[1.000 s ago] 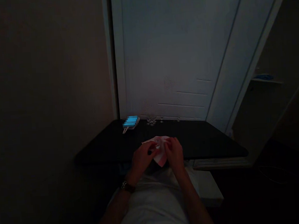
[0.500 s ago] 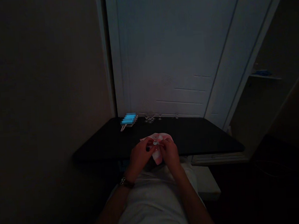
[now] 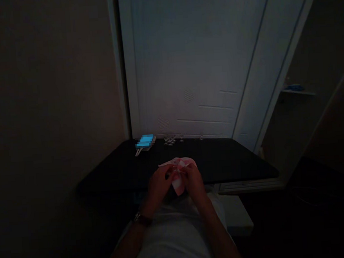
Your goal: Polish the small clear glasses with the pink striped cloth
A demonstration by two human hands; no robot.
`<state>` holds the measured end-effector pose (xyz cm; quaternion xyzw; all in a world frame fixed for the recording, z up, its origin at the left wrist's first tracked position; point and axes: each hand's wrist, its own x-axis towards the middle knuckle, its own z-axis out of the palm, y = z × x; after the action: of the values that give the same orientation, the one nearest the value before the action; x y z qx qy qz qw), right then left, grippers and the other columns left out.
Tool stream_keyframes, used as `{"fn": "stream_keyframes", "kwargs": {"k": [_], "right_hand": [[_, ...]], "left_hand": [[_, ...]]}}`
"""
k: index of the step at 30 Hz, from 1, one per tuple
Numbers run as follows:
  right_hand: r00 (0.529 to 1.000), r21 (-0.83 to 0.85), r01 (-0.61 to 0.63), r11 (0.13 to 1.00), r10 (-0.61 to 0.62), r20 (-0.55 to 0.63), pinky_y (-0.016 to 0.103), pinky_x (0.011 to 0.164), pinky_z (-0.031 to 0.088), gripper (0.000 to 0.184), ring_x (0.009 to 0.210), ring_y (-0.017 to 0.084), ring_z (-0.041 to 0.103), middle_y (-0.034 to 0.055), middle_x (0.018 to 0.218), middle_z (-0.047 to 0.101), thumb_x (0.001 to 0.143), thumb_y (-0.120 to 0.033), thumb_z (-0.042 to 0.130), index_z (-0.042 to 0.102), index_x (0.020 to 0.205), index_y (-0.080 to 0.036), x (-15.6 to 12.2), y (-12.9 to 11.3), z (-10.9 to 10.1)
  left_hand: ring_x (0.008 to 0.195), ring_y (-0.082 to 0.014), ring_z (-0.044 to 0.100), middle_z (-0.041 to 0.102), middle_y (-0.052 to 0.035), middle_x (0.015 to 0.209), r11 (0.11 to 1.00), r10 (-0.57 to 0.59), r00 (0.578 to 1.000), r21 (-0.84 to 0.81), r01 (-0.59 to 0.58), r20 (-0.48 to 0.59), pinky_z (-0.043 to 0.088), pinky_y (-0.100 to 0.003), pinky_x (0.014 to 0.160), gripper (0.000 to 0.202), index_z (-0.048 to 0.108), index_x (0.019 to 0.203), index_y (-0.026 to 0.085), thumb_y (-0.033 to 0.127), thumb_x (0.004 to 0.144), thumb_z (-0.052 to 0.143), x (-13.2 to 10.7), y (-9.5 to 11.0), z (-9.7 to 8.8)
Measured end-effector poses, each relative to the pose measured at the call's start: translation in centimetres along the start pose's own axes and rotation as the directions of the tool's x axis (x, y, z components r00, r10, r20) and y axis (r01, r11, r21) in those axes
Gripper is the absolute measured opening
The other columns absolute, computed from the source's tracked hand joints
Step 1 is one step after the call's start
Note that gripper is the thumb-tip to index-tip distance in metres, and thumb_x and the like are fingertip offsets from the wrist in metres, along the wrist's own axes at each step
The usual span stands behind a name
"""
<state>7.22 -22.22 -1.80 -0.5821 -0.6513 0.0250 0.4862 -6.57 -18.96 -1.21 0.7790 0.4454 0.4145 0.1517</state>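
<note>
Both of my hands meet over a pink and white cloth (image 3: 179, 188) at the table's near edge. My left hand (image 3: 158, 184) is closed in a pinch, thumb and fingers on a small clear object (image 3: 175, 167) that looks like a miniature stemmed glass. From the other side, my right hand (image 3: 194, 183) has its fingers pressed together on the cloth, close against the clear object. Dim light hides the exact finger contacts. Cloth spreads out behind the fingers and hangs down between the hands.
On the dark table (image 3: 110, 170), several small clear stemmed glasses (image 3: 169, 140) stand along the back edge, with single ones further right. A blurred blue item (image 3: 145, 141) lies at the back left. A white panelled door (image 3: 179, 65) rises behind. A white stool or box (image 3: 235, 215) is below right.
The view has shifted slightly, so the table sits lower and further left. My fingers have moved a little around the clear object, which shows less brightly. Both hands stay over the cloth.
</note>
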Motion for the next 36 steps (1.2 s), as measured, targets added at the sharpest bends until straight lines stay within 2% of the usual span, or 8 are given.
{"fn": "stream_keyframes", "kwargs": {"k": [4, 12, 15, 21, 25, 28, 32, 36], "right_hand": [[0.999, 0.019, -0.019, 1.0, 0.02, -0.038, 0.029, 0.071, 0.045, 0.02, 0.079, 0.018, 0.057, 0.0066, 0.085, 0.06, 0.078, -0.015, 0.049, 0.068, 0.083, -0.021, -0.1, 0.1, 0.3], [0.984, 0.152, 0.011, 0.988, 0.016, -0.175, 0.028, 0.074, 0.046, 0.019, 0.081, 0.017, 0.057, 0.0059, 0.088, 0.061, 0.079, -0.015, 0.047, 0.065, 0.081, -0.02, 0.2, -1.1, -0.2], [0.989, 0.165, 0.045, 0.985, -0.021, -0.146, 0.028, 0.076, 0.046, 0.021, 0.085, 0.017, 0.057, 0.0059, 0.093, 0.06, 0.08, -0.015, 0.047, 0.065, 0.085, -0.022, 0.3, -1.1, 0.0], [0.999, 0.082, -0.011, 0.997, 0.014, -0.03, 0.027, 0.072, 0.045, 0.022, 0.08, 0.017, 0.057, 0.0066, 0.09, 0.06, 0.078, -0.013, 0.049, 0.068, 0.086, -0.021, 0.3, -0.3, 0.4], [1.0, 0.039, -0.031, 0.999, 0.031, 0.003, 0.025, 0.072, 0.044, 0.023, 0.082, 0.017, 0.057, 0.0065, 0.09, 0.06, 0.079, -0.013, 0.047, 0.068, 0.084, -0.02, 0.4, -0.6, 0.1], [0.998, 0.023, -0.046, 0.999, 0.045, 0.034, 0.024, 0.072, 0.043, 0.021, 0.081, 0.016, 0.056, 0.0067, 0.092, 0.059, 0.079, -0.014, 0.048, 0.068, 0.084, -0.019, 0.3, -0.8, -0.1], [0.997, 0.0, -0.058, 0.998, 0.058, 0.045, 0.023, 0.072, 0.043, 0.02, 0.081, 0.016, 0.056, 0.0066, 0.092, 0.059, 0.08, -0.017, 0.048, 0.068, 0.082, -0.019, 0.3, -0.7, -0.2], [0.998, 0.02, -0.066, 0.998, 0.066, 0.019, 0.024, 0.076, 0.043, 0.022, 0.084, 0.016, 0.056, 0.0067, 0.093, 0.06, 0.079, -0.013, 0.047, 0.068, 0.085, -0.018, 0.3, -0.3, 0.2]], "left_hand": [[0.095, -0.0183, 0.061, 0.066, -0.003, 0.104, 1.0, -0.01, 1.0, 0.015, 0.01, 0.013, 0.046, -0.028, 0.08, 0.034, 0.052, 0.112, 0.024, 0.03, 0.079, 0.051, -0.1, 0.1, -0.2], [0.097, -0.0173, 0.059, 0.063, -0.0024, 0.108, 0.998, 0.055, 0.997, 0.001, -0.055, -0.051, 0.047, -0.027, 0.083, 0.025, 0.059, 0.099, 0.023, 0.032, 0.077, 0.053, 0.1, -0.1, 0.0], [0.089, -0.0164, 0.062, 0.065, -0.002, 0.102, 0.998, 0.046, 0.999, -0.053, -0.047, -0.03, 0.048, -0.027, 0.08, 0.023, 0.06, 0.097, 0.022, 0.031, 0.076, 0.054, 0.1, -0.1, -0.1], [0.083, -0.0169, 0.063, 0.067, -0.0018, 0.095, 0.999, -0.013, 0.999, -0.042, 0.011, -0.041, 0.048, -0.027, 0.074, 0.023, 0.057, 0.097, 0.023, 0.03, 0.076, 0.054, 0.1, 0.5, -0.1], [0.086, -0.018, 0.062, 0.066, -0.0032, 0.097, 0.999, -0.036, 0.998, -0.005, 0.036, -0.046, 0.047, -0.027, 0.076, 0.025, 0.058, 0.095, 0.021, 0.033, 0.073, 0.058, 0.3, 0.1, 0.3], [0.091, -0.0182, 0.061, 0.065, -0.0045, 0.101, 0.999, -0.032, 0.998, -0.039, 0.03, -0.05, 0.047, -0.027, 0.079, 0.026, 0.06, 0.096, 0.02, 0.03, 0.072, 0.059, 0.5, -0.5, 0.4], [0.092, -0.017, 0.061, 0.066, -0.0036, 0.103, 0.99, -0.014, 1.0, -0.137, 0.011, -0.016, 0.047, -0.027, 0.082, 0.027, 0.06, 0.1, 0.021, 0.028, 0.074, 0.055, 0.6, -0.9, 0.1], [0.089, -0.0162, 0.063, 0.066, -0.003, 0.101, 0.985, -0.017, 1.0, -0.171, 0.02, 0.02, 0.048, -0.026, 0.079, 0.033, 0.055, 0.107, 0.021, 0.026, 0.075, 0.055, 0.4, -0.5, -0.1]]}}
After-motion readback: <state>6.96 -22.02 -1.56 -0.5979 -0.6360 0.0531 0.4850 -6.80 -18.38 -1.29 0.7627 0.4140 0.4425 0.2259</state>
